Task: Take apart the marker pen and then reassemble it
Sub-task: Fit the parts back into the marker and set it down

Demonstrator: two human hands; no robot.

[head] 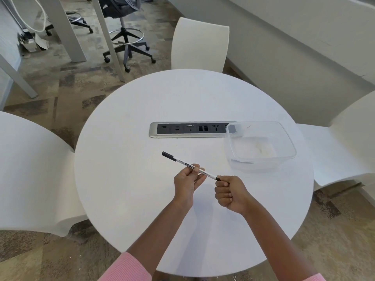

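Marker pen (pixel 183 162): slim white barrel, black ends, held by both hands, left hand (pixel 187 179) mid-barrel, right hand (pixel 228 192) fisted on near end.

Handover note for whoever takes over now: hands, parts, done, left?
Left hand: pinching the barrel of the white whiteboard marker pen, held above the round white table.
Right hand: fisted on the marker's near black end.
Black cap on the far end: on.
Clear plastic container: right of the hands, no marker parts in it.
Done: nothing apart.
Left: full disassembly, then reassembly.

White, black-capped marker pen (pixel 183 164) held level above table
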